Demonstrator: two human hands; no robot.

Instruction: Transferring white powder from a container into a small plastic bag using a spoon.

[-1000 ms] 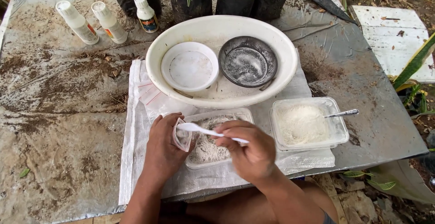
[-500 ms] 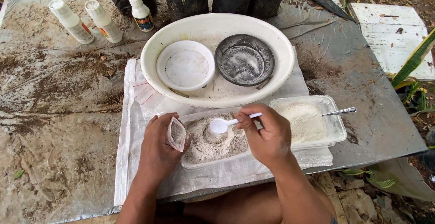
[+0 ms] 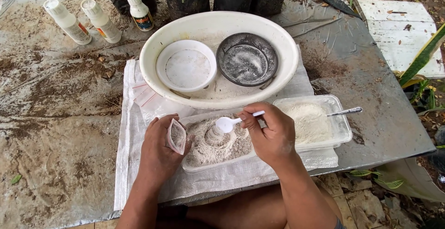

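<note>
Right hand [image 3: 273, 134] pinches one white spoon [image 3: 228, 124] over powder tray [image 3: 211, 148] at table's [image 3: 55, 118] front edge. Left hand [image 3: 160, 150] clamps one small bag [image 3: 176, 136]. Two trays, two bowls in one basin [image 3: 287, 62], three bottles at far left corner.

Right hand [image 3: 273, 134] lifts spoon [image 3: 227, 124] (powder-laden).

Soft even daylight; faint shadows; sharp, slight edge distortion.

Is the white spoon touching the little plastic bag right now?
Apart. The head view shows the white spoon in the right hand over the powder tray, with powder visible between it and the small plastic bag in the left hand.
</note>
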